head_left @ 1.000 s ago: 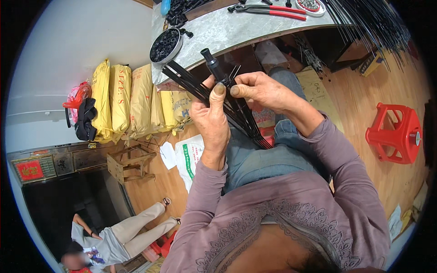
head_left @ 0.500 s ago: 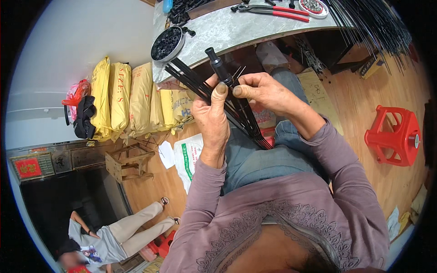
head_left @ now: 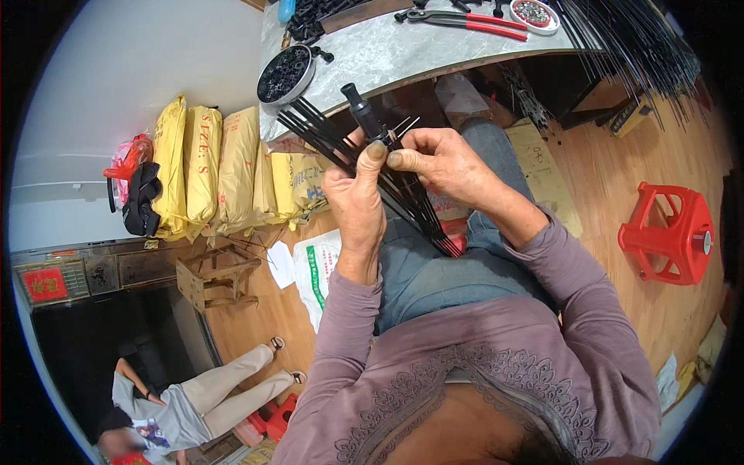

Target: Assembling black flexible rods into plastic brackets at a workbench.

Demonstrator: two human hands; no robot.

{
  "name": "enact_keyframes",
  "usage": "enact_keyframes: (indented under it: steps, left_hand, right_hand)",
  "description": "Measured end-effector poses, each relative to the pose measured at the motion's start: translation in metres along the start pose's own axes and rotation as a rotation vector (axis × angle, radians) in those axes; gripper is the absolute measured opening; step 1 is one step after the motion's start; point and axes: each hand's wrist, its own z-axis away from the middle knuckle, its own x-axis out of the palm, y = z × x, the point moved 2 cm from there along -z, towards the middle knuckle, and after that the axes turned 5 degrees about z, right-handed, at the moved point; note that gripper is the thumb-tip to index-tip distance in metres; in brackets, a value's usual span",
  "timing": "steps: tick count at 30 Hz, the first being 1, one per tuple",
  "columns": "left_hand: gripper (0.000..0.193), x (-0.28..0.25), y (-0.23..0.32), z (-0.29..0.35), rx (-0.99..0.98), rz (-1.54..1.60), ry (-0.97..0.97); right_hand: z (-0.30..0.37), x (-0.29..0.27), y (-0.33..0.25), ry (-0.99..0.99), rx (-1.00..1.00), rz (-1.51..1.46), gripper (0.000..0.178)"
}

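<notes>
A black umbrella frame (head_left: pixel 364 114) is held up in front of my lap, its tube end tilted toward the table. Its thin dark ribs run down to my lap, and more black rods (head_left: pixel 314 128) stick out to the upper left. My left hand (head_left: pixel 356 203) is closed around the frame, thumb pressed just below the hub and fingers mostly hidden behind. Close beside it, my right hand (head_left: pixel 457 167) pinches at the hub's right side, thumb against bent fingers. A few thin rod ends poke out above the right fingertips. What exactly that pinch holds is partly hidden.
On the grey table (head_left: pixel 372 58) are a round tub of small black parts (head_left: pixel 285 75), red-handled pincers (head_left: pixel 473 23), a dish of small metal pieces (head_left: pixel 535 13) and a rod bundle (head_left: pixel 635 54). A red stool (head_left: pixel 666 232) stands right; yellow sacks (head_left: pixel 203 167) and a person (head_left: pixel 209 395) are left.
Both hands and the umbrella frame have shifted slightly left. The tube end leans a little more to the left, and the right thumb has moved closer to the left one.
</notes>
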Motion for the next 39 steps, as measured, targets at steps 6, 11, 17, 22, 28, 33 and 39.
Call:
enact_keyframes:
  steps: [6,11,17,22,28,33,39]
  left_hand:
    - [0.031,-0.002,-0.002,-0.002,-0.041,0.075,-0.014]
    - [0.031,-0.001,0.001,-0.001,-0.050,0.048,-0.020]
    - [0.029,0.002,0.010,-0.003,-0.004,-0.235,-0.009]
    - [0.031,0.002,0.018,-0.007,-0.079,-0.341,-0.038]
    - [0.030,-0.003,0.010,-0.008,-0.059,-0.184,-0.080]
    - [0.042,-0.009,0.003,-0.014,-0.187,0.030,-0.047]
    - [0.037,-0.010,0.002,-0.014,-0.177,0.074,-0.051]
  right_hand:
    - [-0.004,-0.005,0.001,-0.167,0.084,-0.199,0.026]
    - [-0.006,-0.003,0.002,-0.173,0.081,-0.211,0.027]
    - [-0.005,0.003,0.003,0.037,0.018,0.015,0.032]
    - [-0.007,-0.001,0.001,-0.071,0.048,0.010,0.036]
    - [-0.011,-0.006,0.005,-0.182,0.128,-0.186,0.037]
    - [-0.002,0.001,-0.011,-0.053,0.039,0.027,0.037]
    - [-0.009,-0.003,-0.004,-0.088,0.047,0.064,0.038]
